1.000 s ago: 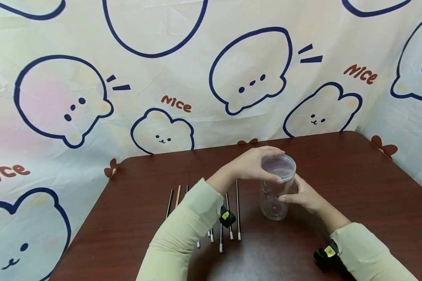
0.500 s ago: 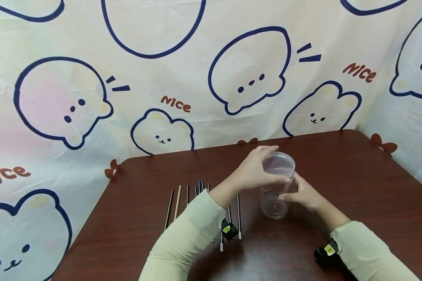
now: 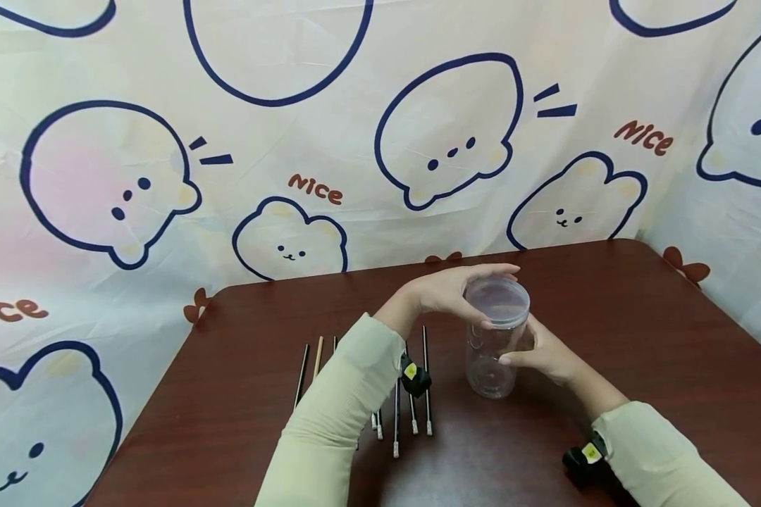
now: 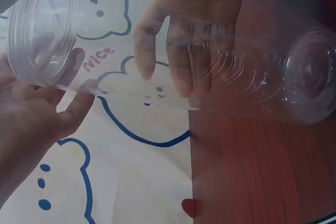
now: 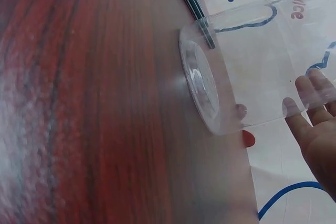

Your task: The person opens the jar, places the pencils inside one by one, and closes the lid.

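A clear plastic jar (image 3: 490, 366) stands upright on the table with its clear screw lid (image 3: 499, 301) on top. My left hand (image 3: 447, 292) spans the lid, thumb at its near edge and fingers at the far edge. Through the transparent wall in the left wrist view, the fingers of my right hand (image 4: 197, 30) show along the jar's side. My right hand (image 3: 548, 352) grips the jar body from the right, thumb across the front. In the right wrist view the jar's round base (image 5: 202, 85) appears close to the table.
Several dark pencils (image 3: 428, 380) with white ends and one light wooden pencil (image 3: 318, 355) lie left of the jar, partly hidden under my left sleeve (image 3: 336, 408). The brown table (image 3: 577, 282) ends at a printed cloth backdrop (image 3: 279, 141).
My left hand turned about the lid one way, then back, its thumb now farther left on the near edge. The right hand keeps its grip and the jar stays in place.
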Demonstrator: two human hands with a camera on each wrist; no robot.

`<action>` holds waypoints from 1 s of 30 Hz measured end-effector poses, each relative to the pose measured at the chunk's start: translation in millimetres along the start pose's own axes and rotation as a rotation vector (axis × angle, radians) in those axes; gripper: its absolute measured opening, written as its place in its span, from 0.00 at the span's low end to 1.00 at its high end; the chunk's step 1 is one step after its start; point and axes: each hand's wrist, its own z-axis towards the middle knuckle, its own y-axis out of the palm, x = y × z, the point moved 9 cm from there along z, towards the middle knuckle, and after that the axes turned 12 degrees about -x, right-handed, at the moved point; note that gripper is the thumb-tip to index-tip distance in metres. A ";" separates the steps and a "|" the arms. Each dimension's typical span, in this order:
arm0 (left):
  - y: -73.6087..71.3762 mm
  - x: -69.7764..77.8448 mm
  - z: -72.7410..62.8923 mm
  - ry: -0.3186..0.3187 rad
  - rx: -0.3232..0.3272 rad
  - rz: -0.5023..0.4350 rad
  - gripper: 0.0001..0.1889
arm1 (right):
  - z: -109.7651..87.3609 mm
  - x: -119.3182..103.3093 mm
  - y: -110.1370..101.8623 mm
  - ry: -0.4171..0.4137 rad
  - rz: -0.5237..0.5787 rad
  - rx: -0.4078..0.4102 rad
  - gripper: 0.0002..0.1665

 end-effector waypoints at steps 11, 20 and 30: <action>-0.2 -7.7 -19.5 -0.202 0.446 0.197 0.39 | -0.6 0.0 0.3 -0.017 0.018 -0.003 0.47; -1.7 -7.3 -22.8 -0.169 0.419 0.106 0.46 | -0.5 1.6 -2.1 -0.015 0.017 0.012 0.48; -5.2 -1.8 -1.5 -0.035 -0.058 0.032 0.47 | -1.0 5.4 -3.0 0.026 0.021 0.024 0.50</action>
